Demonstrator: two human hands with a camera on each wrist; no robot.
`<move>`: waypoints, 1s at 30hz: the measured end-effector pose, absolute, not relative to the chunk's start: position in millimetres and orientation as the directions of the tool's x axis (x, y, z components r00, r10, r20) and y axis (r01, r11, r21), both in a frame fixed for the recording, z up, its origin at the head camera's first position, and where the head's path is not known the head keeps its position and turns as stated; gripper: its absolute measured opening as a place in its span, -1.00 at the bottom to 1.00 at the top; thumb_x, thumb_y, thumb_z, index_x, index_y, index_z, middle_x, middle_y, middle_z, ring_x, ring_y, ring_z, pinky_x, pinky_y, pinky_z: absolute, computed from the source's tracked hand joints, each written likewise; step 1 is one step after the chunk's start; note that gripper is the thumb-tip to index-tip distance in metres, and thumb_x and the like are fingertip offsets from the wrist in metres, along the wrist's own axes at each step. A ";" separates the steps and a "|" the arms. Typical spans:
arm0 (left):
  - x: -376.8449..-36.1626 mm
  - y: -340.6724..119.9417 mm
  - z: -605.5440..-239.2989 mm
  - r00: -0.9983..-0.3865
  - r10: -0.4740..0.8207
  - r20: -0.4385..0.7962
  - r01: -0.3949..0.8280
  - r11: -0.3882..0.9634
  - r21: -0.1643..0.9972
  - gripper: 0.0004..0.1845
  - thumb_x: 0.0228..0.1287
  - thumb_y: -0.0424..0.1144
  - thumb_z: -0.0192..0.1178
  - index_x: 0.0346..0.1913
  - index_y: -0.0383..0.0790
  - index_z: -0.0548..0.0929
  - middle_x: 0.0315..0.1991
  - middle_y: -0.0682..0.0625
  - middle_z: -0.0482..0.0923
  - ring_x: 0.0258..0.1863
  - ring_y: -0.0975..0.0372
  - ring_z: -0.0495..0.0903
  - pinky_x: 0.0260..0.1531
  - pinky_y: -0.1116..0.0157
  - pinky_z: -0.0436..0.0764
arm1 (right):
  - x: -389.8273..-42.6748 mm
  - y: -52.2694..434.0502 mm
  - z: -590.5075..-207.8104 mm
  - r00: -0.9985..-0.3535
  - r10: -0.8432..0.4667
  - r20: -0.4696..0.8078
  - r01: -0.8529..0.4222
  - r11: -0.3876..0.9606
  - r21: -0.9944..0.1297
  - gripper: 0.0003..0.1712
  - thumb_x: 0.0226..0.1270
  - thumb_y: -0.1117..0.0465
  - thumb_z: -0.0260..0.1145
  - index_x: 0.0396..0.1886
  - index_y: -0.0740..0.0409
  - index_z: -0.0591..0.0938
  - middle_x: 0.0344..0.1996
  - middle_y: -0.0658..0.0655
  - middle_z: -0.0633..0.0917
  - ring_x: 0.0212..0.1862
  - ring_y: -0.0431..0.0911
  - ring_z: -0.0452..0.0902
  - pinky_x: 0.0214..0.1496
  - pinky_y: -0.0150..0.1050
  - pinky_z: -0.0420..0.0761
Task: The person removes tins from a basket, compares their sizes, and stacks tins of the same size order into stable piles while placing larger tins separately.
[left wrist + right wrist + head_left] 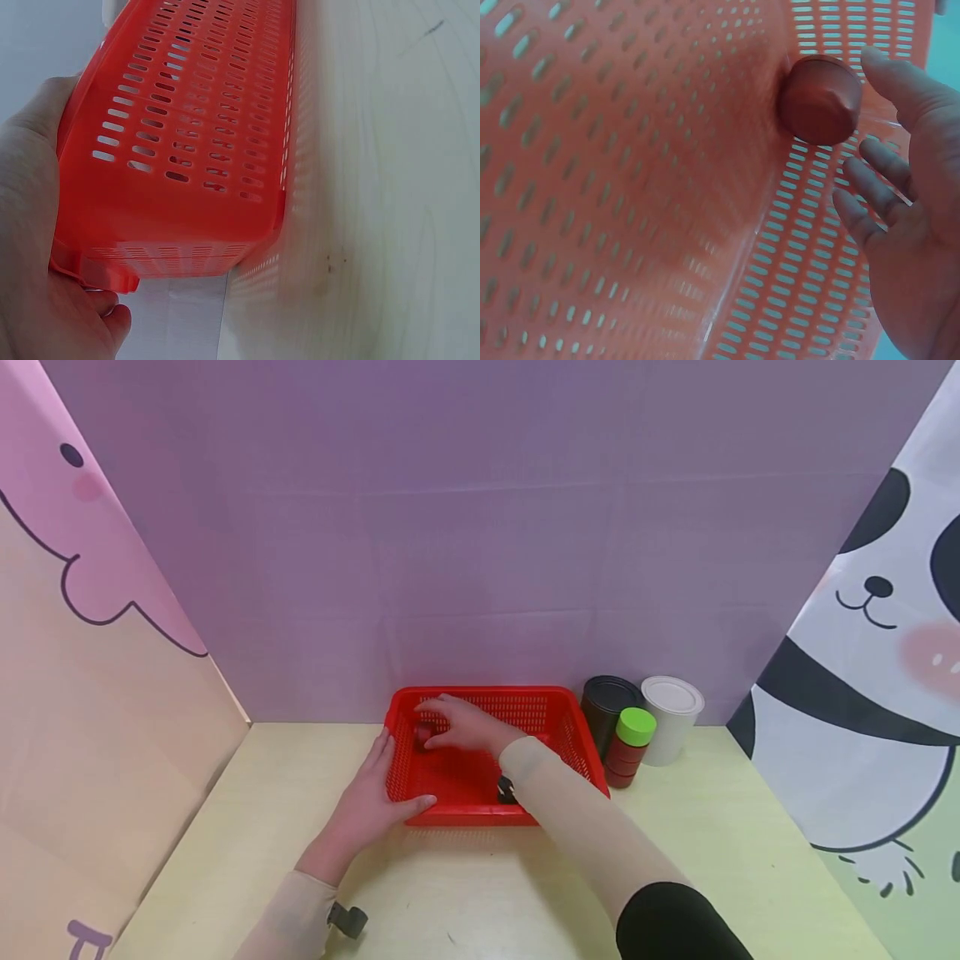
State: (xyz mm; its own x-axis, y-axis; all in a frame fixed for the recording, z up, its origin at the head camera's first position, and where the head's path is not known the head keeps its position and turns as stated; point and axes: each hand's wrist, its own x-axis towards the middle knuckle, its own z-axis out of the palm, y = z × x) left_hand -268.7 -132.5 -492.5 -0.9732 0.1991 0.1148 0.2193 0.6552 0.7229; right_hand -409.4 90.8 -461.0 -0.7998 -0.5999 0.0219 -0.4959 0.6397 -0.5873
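Note:
A red plastic basket with slotted walls stands on the table near the purple wall. My left hand grips its near left corner, thumb along the front rim and fingers at the left side. In the left wrist view, fingertips curl beneath the rim. My right hand reaches inside, towards the far left corner. There lies a small dark red, rounded, cup-shaped object. The right thumb and fingers are spread beside it, with a gap between in the right wrist view.
Right of the basket stand a black-lidded dark canister, a white canister and a dark red jar with a green lid. Printed cloth panels border the table on both sides, and a purple cloth hangs behind.

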 end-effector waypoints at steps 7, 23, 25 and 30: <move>-268.4 -132.3 -491.8 -0.972 0.204 0.114 0.221 0.653 0.724 0.44 0.13 0.19 0.68 0.84 -0.17 -0.08 0.83 -0.08 -0.10 0.72 -0.16 0.16 0.30 -0.18 0.68 | -414.0 87.4 -469.5 -0.805 -0.594 0.003 -0.479 0.647 -0.594 -0.14 0.35 0.15 0.68 0.61 -0.18 0.56 0.39 -0.05 0.62 0.37 -0.07 0.55 0.43 -0.08 0.67; -271.6 -133.5 -493.7 -0.972 0.205 0.118 0.226 0.654 0.722 0.44 0.12 0.26 0.66 0.84 -0.18 -0.07 0.84 -0.07 -0.12 0.72 -0.16 0.15 0.29 -0.18 0.68 | -412.1 85.8 -472.5 -0.779 -0.625 -0.046 -0.519 0.684 -0.513 -0.23 0.42 0.11 0.63 0.58 -0.18 0.58 0.28 -0.09 0.64 0.29 -0.13 0.55 0.46 -0.10 0.64; -271.8 -133.8 -494.3 -0.972 0.204 0.120 0.227 0.656 0.720 0.45 0.12 0.27 0.66 0.83 -0.18 -0.06 0.84 -0.07 -0.11 0.72 -0.16 0.15 0.29 -0.18 0.68 | -412.6 86.0 -473.3 -0.772 -0.634 -0.034 -0.529 0.671 -0.519 -0.27 0.42 0.12 0.63 0.53 -0.17 0.60 0.24 -0.12 0.65 0.25 -0.15 0.57 0.45 -0.12 0.65; -271.1 -133.5 -494.7 -0.972 0.202 0.120 0.225 0.651 0.725 0.44 0.12 0.24 0.67 0.83 -0.18 -0.06 0.83 -0.08 -0.10 0.72 -0.16 0.17 0.29 -0.18 0.69 | -413.5 85.5 -475.7 -0.756 -0.654 -0.027 -0.539 0.646 -0.541 -0.35 0.44 0.18 0.61 0.45 -0.16 0.61 0.15 -0.16 0.70 0.18 -0.17 0.61 0.39 -0.18 0.69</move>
